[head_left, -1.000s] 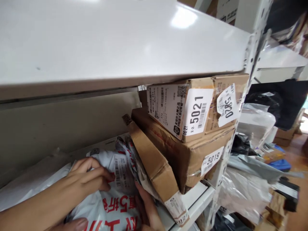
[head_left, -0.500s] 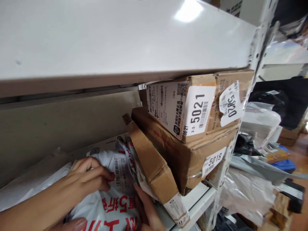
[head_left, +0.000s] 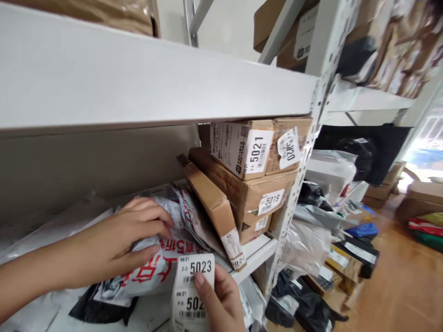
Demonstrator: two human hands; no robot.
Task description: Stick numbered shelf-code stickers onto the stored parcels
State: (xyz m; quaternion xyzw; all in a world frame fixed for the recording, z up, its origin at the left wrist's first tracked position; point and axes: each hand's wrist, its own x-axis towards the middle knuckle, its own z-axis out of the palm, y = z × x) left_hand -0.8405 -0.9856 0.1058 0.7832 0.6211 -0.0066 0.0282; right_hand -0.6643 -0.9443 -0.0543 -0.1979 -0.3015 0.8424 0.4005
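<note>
Sticker strip (head_left: 187,291): reading "08/21 2-2- 5023" on top, long axis near upright
Right hand (head_left: 223,295): pinching the strip
Left hand (head_left: 141,233): loosely spread over red-printed bag (head_left: 155,281)

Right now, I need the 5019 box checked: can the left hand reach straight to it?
Probably not: the leaning narrow cardboard box stands between the left hand, on the red-lettered plastic bag, and the 5019 box.

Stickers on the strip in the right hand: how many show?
3: the 5023 sticker on top, a second sticker below it, partly covered by the right hand, and a third sticker, cut off at the bottom edge. More may be hidden.
</note>
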